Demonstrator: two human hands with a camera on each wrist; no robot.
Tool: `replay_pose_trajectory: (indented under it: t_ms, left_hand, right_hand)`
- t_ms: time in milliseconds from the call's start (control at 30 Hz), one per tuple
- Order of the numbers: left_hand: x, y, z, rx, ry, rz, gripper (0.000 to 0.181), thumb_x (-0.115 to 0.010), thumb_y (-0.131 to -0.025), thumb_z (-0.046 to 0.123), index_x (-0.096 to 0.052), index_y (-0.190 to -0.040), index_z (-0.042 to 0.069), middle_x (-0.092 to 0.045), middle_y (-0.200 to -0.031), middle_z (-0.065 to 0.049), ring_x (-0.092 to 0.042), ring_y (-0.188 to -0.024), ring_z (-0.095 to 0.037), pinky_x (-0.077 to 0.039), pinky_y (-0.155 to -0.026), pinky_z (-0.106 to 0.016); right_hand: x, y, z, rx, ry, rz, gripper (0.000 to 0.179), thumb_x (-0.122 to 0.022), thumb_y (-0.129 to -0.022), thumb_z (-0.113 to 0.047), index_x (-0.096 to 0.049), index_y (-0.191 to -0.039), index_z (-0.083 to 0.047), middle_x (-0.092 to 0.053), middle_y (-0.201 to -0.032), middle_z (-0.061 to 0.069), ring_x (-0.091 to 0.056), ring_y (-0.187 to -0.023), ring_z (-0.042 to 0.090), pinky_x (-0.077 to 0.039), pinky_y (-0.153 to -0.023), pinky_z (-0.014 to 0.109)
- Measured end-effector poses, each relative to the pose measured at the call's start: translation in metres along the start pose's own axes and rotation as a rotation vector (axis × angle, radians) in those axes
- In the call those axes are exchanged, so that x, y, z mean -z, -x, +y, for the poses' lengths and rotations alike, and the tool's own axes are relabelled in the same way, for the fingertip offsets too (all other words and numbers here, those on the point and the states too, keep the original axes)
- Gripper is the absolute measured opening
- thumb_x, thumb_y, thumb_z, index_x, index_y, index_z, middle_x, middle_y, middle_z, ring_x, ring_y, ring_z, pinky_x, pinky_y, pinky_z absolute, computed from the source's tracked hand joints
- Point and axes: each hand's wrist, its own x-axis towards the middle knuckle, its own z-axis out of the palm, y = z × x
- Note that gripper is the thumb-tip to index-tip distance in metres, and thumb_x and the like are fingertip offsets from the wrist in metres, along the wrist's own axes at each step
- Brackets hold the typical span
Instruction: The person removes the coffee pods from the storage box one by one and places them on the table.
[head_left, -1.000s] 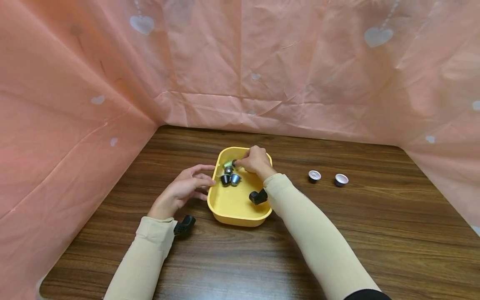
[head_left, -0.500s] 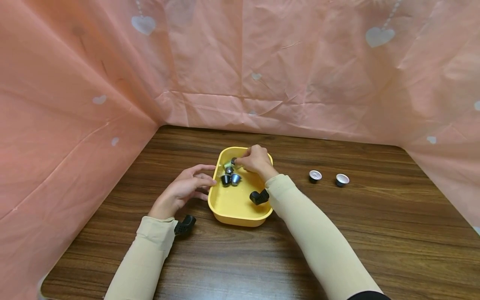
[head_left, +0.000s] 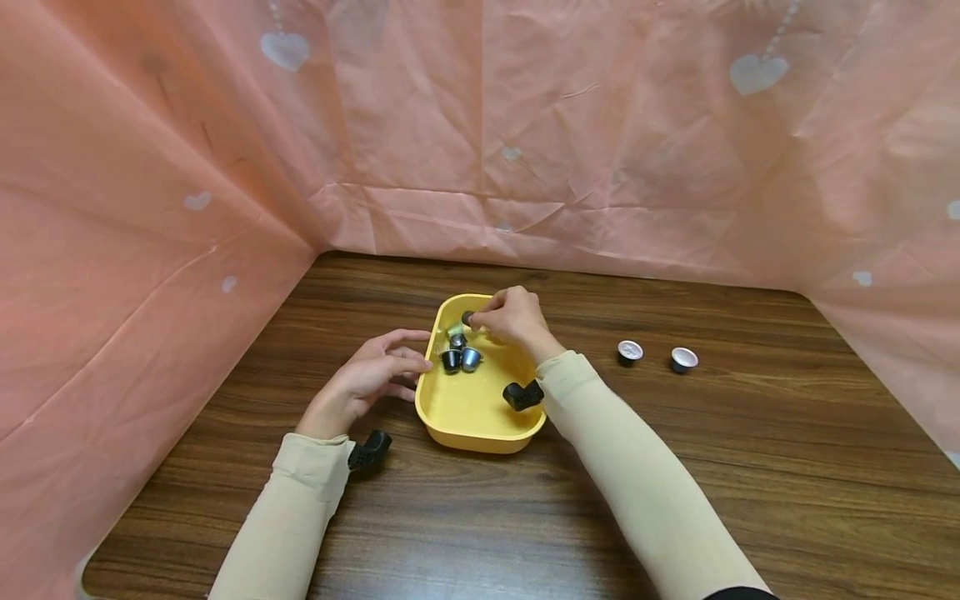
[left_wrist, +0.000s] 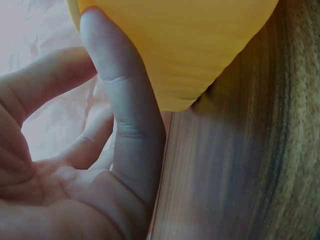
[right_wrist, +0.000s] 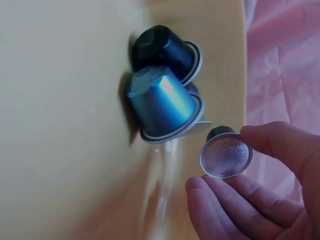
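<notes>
My right hand [head_left: 516, 315] pinches a dark coffee capsule [right_wrist: 227, 152] between thumb and fingers over the far part of a yellow tub [head_left: 480, 417]. The capsule's silver foil lid shows in the right wrist view. In the tub lie a blue coffee capsule [right_wrist: 162, 102], a black one [right_wrist: 159, 47], another dark one [head_left: 457, 340] and a pale green one [head_left: 455, 328]. My left hand [head_left: 367, 375] is at the tub's left side, its fingers loosely bent. The left thumb [left_wrist: 122, 85] rests along the yellow wall in the left wrist view, its tip at the rim.
Two dark capsules with pale lids, a nearer one [head_left: 683, 360] and another [head_left: 629, 352], stand on the wooden table [head_left: 750, 467] to the right of the tub. Pink sheeting [head_left: 570, 150] with heart prints rises behind the table and at both sides.
My right hand has lifted slightly and shifted a little to the right with the pinched capsule. The left hand and the tub have stayed in place.
</notes>
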Motion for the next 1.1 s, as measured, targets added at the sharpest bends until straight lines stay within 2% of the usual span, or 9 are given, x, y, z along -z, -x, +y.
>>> replay_pose_trajectory:
  t_ms: [267, 500, 600, 733, 933, 1100]
  left_hand:
    - [0.001, -0.001, -0.001, 0.002, -0.011, 0.002, 0.063, -0.068, -0.101, 0.005, -0.045, -0.16, 0.006, -0.067, -0.109, -0.004, -0.067, -0.091, -0.017, -0.064, -0.073, -0.031]
    - [0.001, -0.003, -0.003, -0.005, -0.005, 0.002, 0.063, -0.067, -0.101, 0.005, -0.045, -0.16, 0.006, -0.068, -0.114, -0.009, -0.069, -0.089, -0.016, -0.065, -0.072, -0.032]
    - [0.0, -0.002, -0.002, -0.007, -0.005, 0.002, 0.063, -0.068, -0.101, 0.005, -0.046, -0.16, 0.005, -0.068, -0.114, -0.009, -0.069, -0.089, -0.016, -0.065, -0.072, -0.032]
    - [-0.001, -0.002, -0.002, -0.007, -0.006, 0.0, 0.064, -0.068, -0.101, 0.004, -0.045, -0.16, 0.005, -0.068, -0.116, -0.009, -0.069, -0.091, -0.017, -0.066, -0.073, -0.032]
    - [-0.001, -0.002, -0.003, -0.009, -0.013, 0.0, 0.064, -0.068, -0.1, 0.005, -0.044, -0.16, 0.005, -0.067, -0.118, -0.009, -0.07, -0.096, -0.019, -0.065, -0.074, -0.032]
    - [-0.001, -0.002, -0.003, -0.01, -0.012, 0.002, 0.064, -0.068, -0.101, 0.005, -0.045, -0.161, 0.005, -0.067, -0.116, -0.008, -0.069, -0.094, -0.018, -0.065, -0.073, -0.032]
  right_hand:
    - [0.009, 0.001, -0.002, 0.049, -0.011, 0.02, 0.022, -0.087, -0.088, -0.032, -0.083, -0.098, -0.013, -0.082, -0.093, 0.006, -0.073, -0.089, 0.021, -0.057, -0.079, 0.029]
    - [0.017, 0.004, -0.007, 0.065, -0.023, 0.021, 0.027, -0.088, -0.088, -0.036, -0.082, -0.1, -0.013, -0.082, -0.093, 0.005, -0.076, -0.091, 0.023, -0.059, -0.08, 0.031]
    - [0.022, 0.007, -0.01, 0.06, -0.086, 0.0, 0.029, -0.088, -0.088, -0.036, -0.082, -0.103, -0.012, -0.083, -0.096, 0.006, -0.08, -0.096, 0.028, -0.062, -0.082, 0.032]
    - [0.029, 0.01, -0.011, 0.059, -0.2, -0.035, 0.027, -0.089, -0.088, -0.03, -0.081, -0.105, -0.011, -0.083, -0.098, 0.008, -0.081, -0.102, 0.033, -0.066, -0.09, 0.04]
    - [0.038, 0.016, -0.013, 0.074, -0.296, -0.07, 0.025, -0.089, -0.088, -0.026, -0.081, -0.105, -0.009, -0.083, -0.096, 0.008, -0.08, -0.103, 0.034, -0.064, -0.098, 0.047]
    - [0.046, 0.022, -0.013, 0.074, -0.37, -0.103, 0.028, -0.088, -0.09, -0.025, -0.08, -0.108, -0.007, -0.082, -0.104, 0.013, -0.078, -0.107, 0.037, -0.062, -0.103, 0.048]
